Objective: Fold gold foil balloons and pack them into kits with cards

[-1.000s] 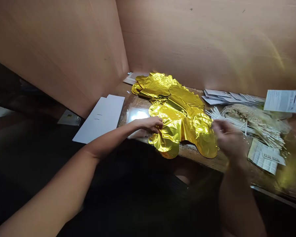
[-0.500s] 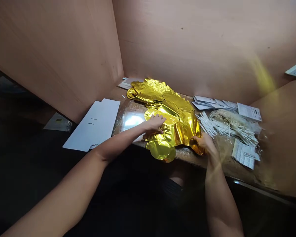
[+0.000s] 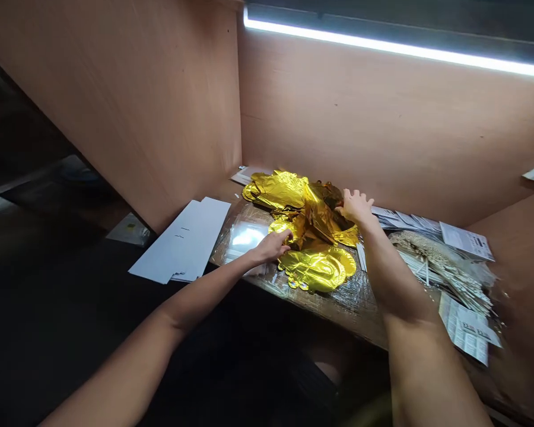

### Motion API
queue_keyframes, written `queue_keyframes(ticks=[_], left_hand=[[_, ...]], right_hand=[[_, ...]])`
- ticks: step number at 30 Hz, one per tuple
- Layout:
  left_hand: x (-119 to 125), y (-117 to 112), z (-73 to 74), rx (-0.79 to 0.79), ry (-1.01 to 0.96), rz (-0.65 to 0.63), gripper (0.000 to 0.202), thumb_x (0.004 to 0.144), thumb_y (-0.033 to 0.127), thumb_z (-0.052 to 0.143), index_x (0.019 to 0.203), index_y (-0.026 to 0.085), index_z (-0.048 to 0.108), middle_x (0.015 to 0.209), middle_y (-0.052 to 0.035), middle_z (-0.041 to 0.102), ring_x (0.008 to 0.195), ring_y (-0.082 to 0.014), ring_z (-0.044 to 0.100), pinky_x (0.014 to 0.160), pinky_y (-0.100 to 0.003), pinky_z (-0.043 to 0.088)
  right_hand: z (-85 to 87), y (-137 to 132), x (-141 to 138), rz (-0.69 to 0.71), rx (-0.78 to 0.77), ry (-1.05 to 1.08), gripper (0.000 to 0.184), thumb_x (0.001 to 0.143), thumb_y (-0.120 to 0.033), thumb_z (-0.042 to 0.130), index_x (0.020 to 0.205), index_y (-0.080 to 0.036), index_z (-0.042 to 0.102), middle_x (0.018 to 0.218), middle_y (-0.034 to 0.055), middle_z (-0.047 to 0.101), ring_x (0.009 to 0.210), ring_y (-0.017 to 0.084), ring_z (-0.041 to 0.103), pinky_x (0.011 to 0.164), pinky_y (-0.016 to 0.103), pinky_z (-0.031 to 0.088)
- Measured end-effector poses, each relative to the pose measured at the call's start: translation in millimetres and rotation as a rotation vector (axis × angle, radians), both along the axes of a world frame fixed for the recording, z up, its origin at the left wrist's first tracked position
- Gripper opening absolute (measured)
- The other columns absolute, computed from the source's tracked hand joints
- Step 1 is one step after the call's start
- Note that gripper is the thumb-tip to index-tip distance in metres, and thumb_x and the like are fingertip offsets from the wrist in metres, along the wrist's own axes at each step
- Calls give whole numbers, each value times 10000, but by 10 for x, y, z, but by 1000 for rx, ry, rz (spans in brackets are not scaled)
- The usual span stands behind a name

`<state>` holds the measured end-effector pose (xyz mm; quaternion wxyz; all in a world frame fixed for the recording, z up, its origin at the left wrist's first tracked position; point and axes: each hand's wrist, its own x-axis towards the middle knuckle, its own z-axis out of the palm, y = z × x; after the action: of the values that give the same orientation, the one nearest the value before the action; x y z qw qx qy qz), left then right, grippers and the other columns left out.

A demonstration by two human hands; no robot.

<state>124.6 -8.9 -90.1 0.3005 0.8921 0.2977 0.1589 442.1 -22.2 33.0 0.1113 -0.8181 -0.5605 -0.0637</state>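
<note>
A heap of shiny gold foil balloons [image 3: 318, 219], flat and crumpled, lies on the table in front of me. My left hand [image 3: 273, 245] is at the near left edge of the heap, thumb and forefinger apart, beside the foil. Over the far right edge of the heap is my right hand [image 3: 356, 206], its fingers spread and nothing visibly gripped. One flat, rounded gold balloon [image 3: 318, 268] lies nearest to me, at the front of the pile. How the foil layers overlap under my hands is partly hidden.
White cards [image 3: 182, 240] lie left, next to clear plastic sleeves [image 3: 244, 234]. On the right are a bundle of white sticks [image 3: 454, 273], printed sheets [image 3: 467, 326] and white packets [image 3: 465, 240]. Wooden panels [image 3: 360, 118] enclose the table; a light strip [image 3: 382, 44] runs above.
My right hand has let go of the foil's near right edge and moved to its far side. The right part of the foil has folded back leftward. The view has tilted up.
</note>
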Motion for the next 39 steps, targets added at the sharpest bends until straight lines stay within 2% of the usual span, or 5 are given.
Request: queue_keyframes(ticks=[12, 20, 24, 29, 39], left_hand=[[-81, -204, 235, -1087, -561, 260, 265, 843, 325, 803, 1015, 174, 669, 712, 25, 636, 542, -96, 560, 528, -211, 445], [-398, -741, 187, -1510, -749, 333, 265, 889, 314, 753, 1083, 143, 698, 1019, -101, 760, 848, -169, 744, 784, -277, 617], [-414, -668, 190, -827, -841, 406, 388, 1028, 470, 548, 1334, 233, 583, 1246, -113, 728, 1070, -213, 735, 894, -353, 618], [-116, -559, -2, 204, -323, -268, 309, 985, 312, 629, 1279, 233, 683, 1456, -138, 656, 1398, -279, 588, 1187, -465, 450], [-33, -386, -320, 328, -21, -404, 455, 987, 489, 668, 1336, 197, 670, 1485, -169, 639, 1429, -305, 560, 1183, -443, 428]], right_hand=[[-823, -2017, -1476, 587, 46, -9, 1229, 811, -667, 833, 1722, -191, 159, 1696, 273, 379, 1556, 483, 362, 1243, 694, 201], [-1064, -2237, -1606, 423, 252, 244, 216, 1039, -226, 498, 1032, -249, 713, 936, 73, 798, 903, 267, 765, 1046, 498, 488], [-700, -1671, -994, 294, 43, 554, 291, 994, -418, 547, 783, -230, 617, 687, 20, 659, 608, 192, 601, 602, 313, 471], [-443, -845, -558, 271, -232, 503, 346, 916, -469, 646, 691, -216, 581, 601, -5, 581, 583, 172, 546, 585, 291, 426], [-1140, -1592, -1385, 404, -58, 145, 188, 1019, -327, 556, 1014, -203, 698, 1084, 159, 749, 1041, 312, 640, 977, 433, 380]])
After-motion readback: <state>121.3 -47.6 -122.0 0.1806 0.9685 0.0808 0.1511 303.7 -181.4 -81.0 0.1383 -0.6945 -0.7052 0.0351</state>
